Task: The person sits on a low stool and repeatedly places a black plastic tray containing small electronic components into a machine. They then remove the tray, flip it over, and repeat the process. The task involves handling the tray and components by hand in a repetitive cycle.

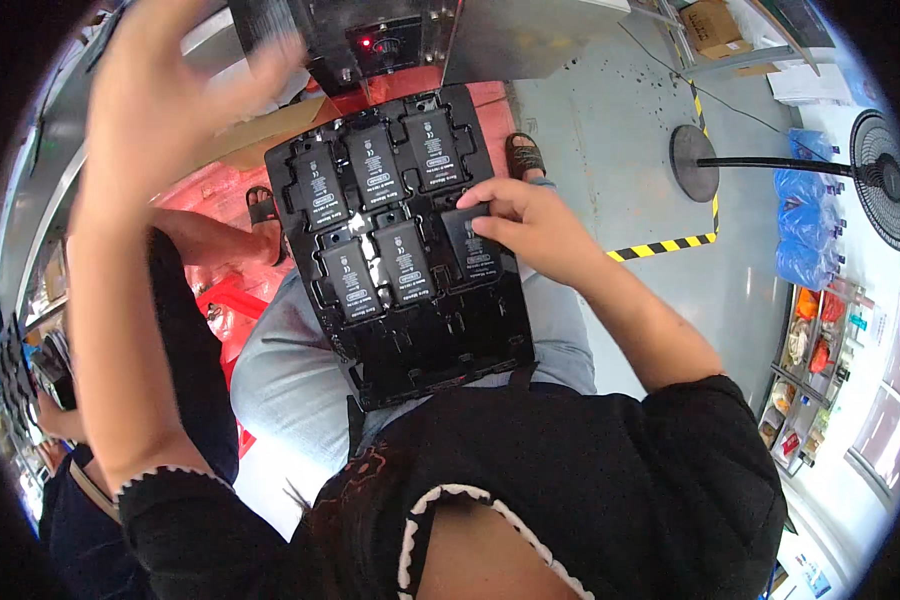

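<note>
A black moulded plastic tray [430,355] rests on my lap, with several flat black phone batteries [373,165] lying in its recesses. My right hand [520,222] is over the near right recess. Its thumb and forefinger are bent together at the upper edge of a black phone battery [478,258], which lies in that recess and is partly covered by the fingers. My left hand [175,90] is raised at the upper left, away from the tray and blurred. The thumb stands apart from the fingers, the fingertips run past the picture's edge, and nothing shows in the hand.
Beyond the tray stands a metal machine [530,40] with a red-lit panel [385,42]. Another person's leg [215,237] is at the left, beside red plastic sheeting [225,200]. A floor fan [882,180] and blue-wrapped bottles [805,230] stand at the right.
</note>
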Action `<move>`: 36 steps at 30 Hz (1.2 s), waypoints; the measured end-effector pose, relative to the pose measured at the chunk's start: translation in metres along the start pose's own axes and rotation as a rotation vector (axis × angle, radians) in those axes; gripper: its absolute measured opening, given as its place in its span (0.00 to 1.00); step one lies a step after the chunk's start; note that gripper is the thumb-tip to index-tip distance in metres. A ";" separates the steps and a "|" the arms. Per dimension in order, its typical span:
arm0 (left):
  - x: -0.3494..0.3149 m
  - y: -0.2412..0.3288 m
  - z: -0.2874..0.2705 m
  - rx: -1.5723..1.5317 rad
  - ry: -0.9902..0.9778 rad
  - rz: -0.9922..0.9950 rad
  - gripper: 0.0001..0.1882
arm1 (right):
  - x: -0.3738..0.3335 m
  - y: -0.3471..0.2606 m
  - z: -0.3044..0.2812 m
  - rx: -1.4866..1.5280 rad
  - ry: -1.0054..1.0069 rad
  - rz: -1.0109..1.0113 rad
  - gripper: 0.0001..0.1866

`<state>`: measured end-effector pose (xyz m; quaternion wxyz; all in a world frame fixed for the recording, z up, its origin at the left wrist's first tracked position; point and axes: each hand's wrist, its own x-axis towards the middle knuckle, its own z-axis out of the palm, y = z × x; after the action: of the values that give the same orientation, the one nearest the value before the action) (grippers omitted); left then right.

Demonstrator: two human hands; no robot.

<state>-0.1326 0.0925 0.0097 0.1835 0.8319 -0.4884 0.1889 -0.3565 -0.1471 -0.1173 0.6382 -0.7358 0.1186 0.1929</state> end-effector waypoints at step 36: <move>-0.282 0.185 0.073 -0.265 -0.575 -0.216 0.33 | 0.324 -0.274 -0.099 -0.964 0.799 -0.540 0.21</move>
<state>-0.4131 0.1820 -0.1702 0.1639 0.8670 -0.4494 -0.1393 0.0630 -0.1783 -0.0026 0.1722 -0.9564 0.0585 -0.2284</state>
